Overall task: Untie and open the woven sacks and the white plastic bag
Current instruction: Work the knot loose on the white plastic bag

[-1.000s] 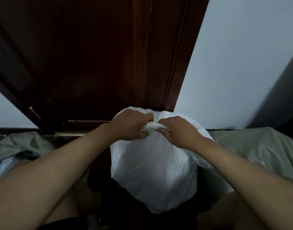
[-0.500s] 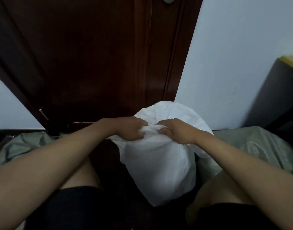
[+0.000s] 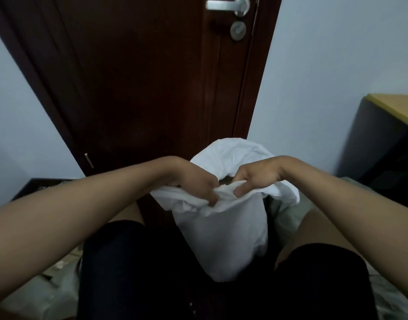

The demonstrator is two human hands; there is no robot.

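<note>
— What is seen at the white bag (image 3: 221, 232) now?

— It is stood upright between the knees, in front of the dark door (image 3: 138, 88). Its near rim is gathered into a thick fold, and that fold is clamped by both hands. The left hand (image 3: 193, 183) is curled tight on the fold from the left, the right hand (image 3: 256, 176) is pinched on it from the right, thumb below and fingers on top.

— What is changed against a second ago?

— Then the hands were packed together over a closed bunch at the top. Now they are drawn a little apart, and a dark gap (image 3: 226, 179) is exposed between them, behind the fold. The far side of the bag is puffed up and loose.

— So the knot is undone?

— No knot is visible any longer, so it is judged to be released; the mouth is only partly spread. What is inside cannot be made out.

— And the rest of the task?

— The mouth is probably to be widened further. Greyish sacks (image 3: 48, 294) are seen lying low at the left and at the right behind the bag; whether they are tied cannot be told.

— Anything else around?

— A metal door handle (image 3: 228, 5) is seen high up, and a cabinet with a yellow top (image 3: 392, 107) at the far right.
</note>
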